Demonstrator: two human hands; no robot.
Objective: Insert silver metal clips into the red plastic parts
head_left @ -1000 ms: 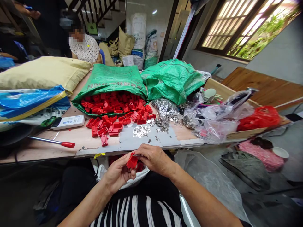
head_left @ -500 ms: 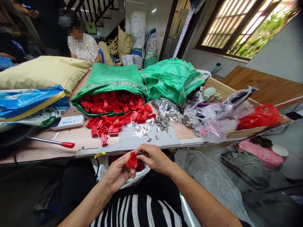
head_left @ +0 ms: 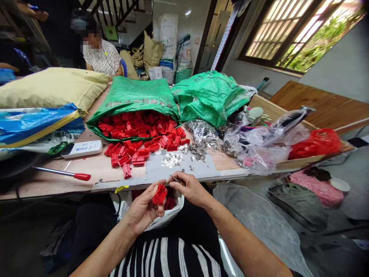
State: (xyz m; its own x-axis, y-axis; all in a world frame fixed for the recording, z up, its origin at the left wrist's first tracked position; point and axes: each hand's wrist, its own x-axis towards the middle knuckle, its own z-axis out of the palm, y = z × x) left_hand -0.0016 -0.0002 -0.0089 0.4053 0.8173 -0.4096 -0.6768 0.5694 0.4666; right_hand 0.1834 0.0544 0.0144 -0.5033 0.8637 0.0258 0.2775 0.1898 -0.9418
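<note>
My left hand (head_left: 145, 207) is closed around a red plastic part (head_left: 160, 194), a small block with a hollow, held above the lap. Close to its right, my right hand (head_left: 188, 188) pinches a thin pointed metal tool (head_left: 175, 179); its exact kind I cannot make out. The tool's tip points left, just above the red part and apart from it. Below both hands sits a white bag (head_left: 170, 216) with more red parts (head_left: 170, 202) in it. On the table edge ahead lie small flat silver metal pieces (head_left: 172, 159) on a grey sheet (head_left: 154, 171).
Red parts (head_left: 138, 156) spill from a green woven sack (head_left: 138, 92). A second green sack (head_left: 210, 94), plastic bags (head_left: 259, 154), a white device (head_left: 83, 149) and a red-tipped lever (head_left: 82, 177) are on the table (head_left: 106, 169). Across it sits a person (head_left: 100, 57).
My right hand has drawn slightly up and right, taking the metal tool off the red part. My left hand has tilted the red part a little, keeping hold of it.
</note>
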